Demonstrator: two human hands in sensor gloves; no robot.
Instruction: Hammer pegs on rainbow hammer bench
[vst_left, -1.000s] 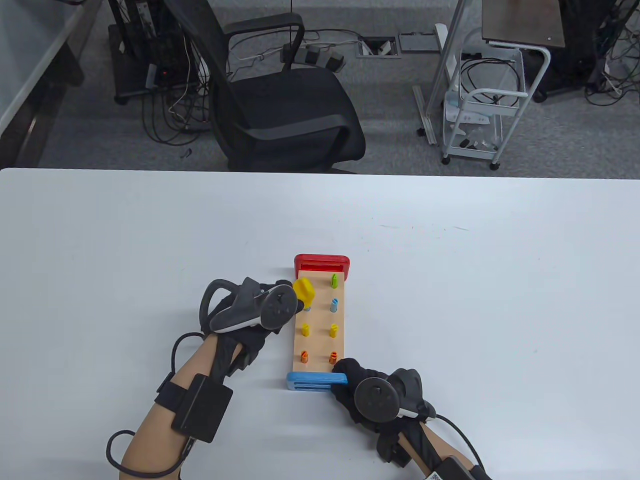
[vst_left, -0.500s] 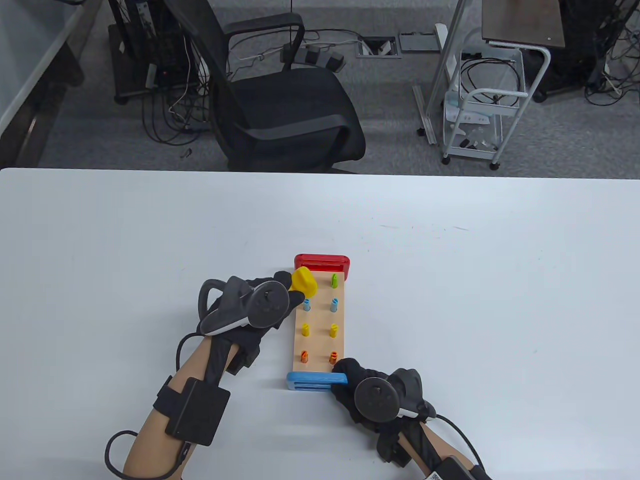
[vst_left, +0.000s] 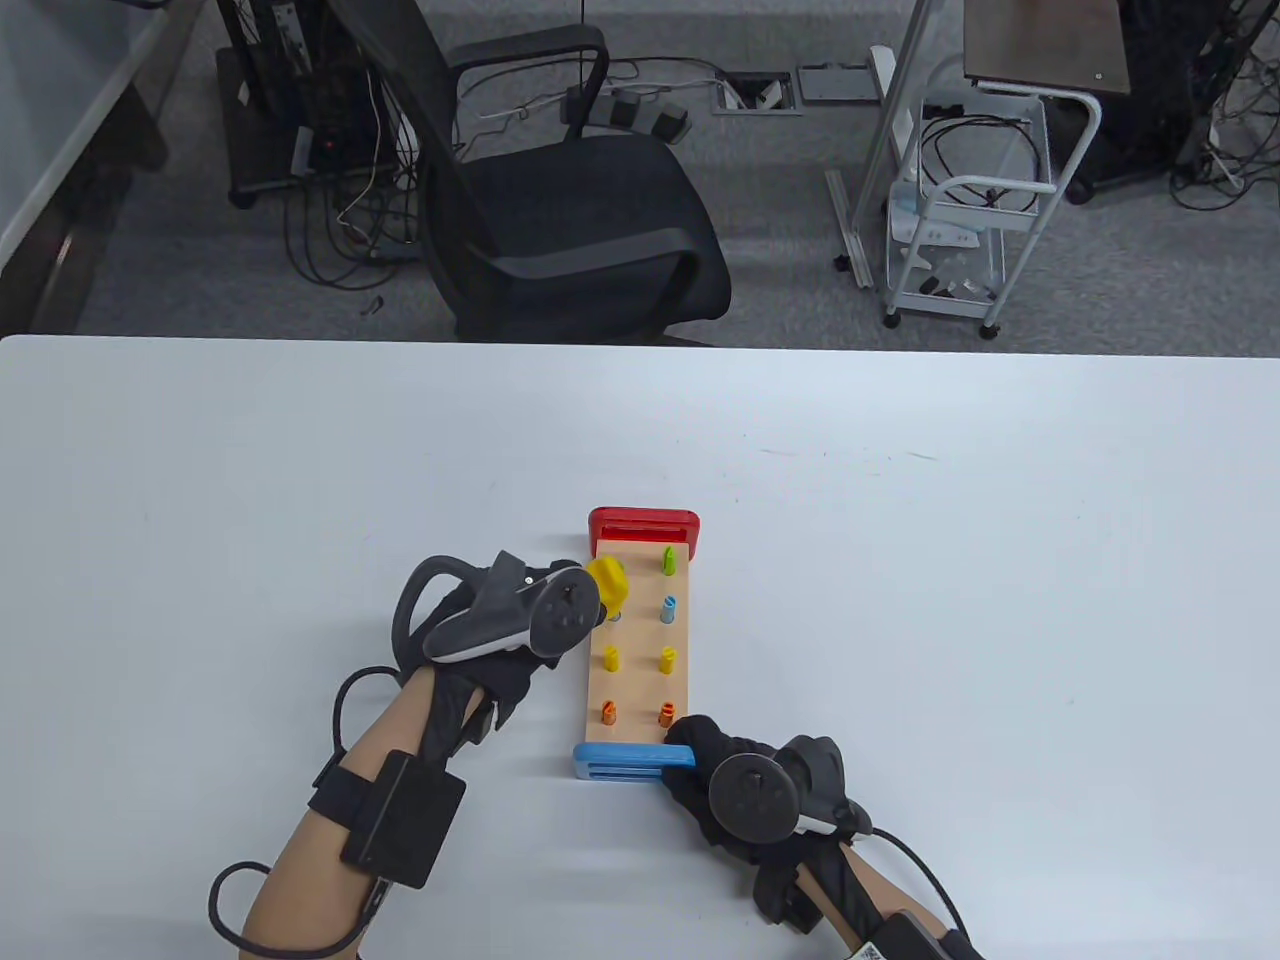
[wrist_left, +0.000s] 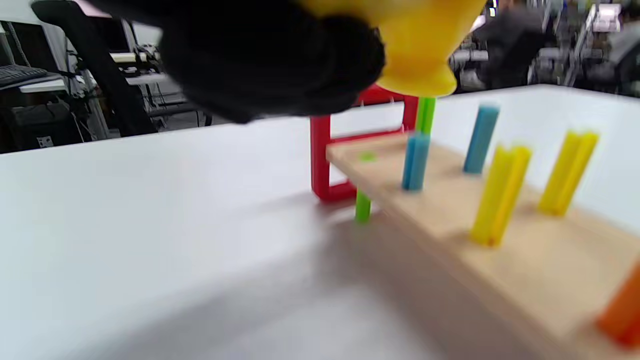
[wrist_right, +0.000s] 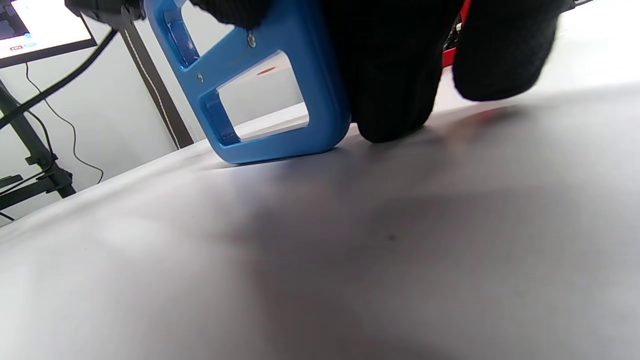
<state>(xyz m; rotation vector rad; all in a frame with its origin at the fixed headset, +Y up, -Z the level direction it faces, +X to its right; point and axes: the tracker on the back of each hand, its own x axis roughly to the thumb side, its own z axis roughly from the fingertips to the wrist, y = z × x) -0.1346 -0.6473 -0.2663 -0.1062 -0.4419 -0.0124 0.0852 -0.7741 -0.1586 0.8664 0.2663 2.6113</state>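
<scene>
The hammer bench (vst_left: 638, 690) is a wooden board with a red end leg (vst_left: 643, 523) far and a blue end leg (vst_left: 620, 761) near. Green, blue, yellow and orange pegs stand in two rows. My left hand (vst_left: 520, 625) grips a yellow hammer (vst_left: 608, 581) whose head is over the left blue peg (wrist_left: 415, 160). In the left wrist view the hammer head (wrist_left: 415, 55) sits just above that peg. The left green peg (wrist_left: 362, 205) is pushed down through the board. My right hand (vst_left: 740, 790) grips the blue leg (wrist_right: 265, 100) and presses on the table.
The white table (vst_left: 1000, 600) stretches wide on all sides of the bench. A black office chair (vst_left: 560, 200) and a white cart (vst_left: 960, 230) stand on the floor beyond the table's far edge.
The left hand lifted the hammer up and away half a second ago, then brought it back down onto the left blue peg. The right hand has not moved.
</scene>
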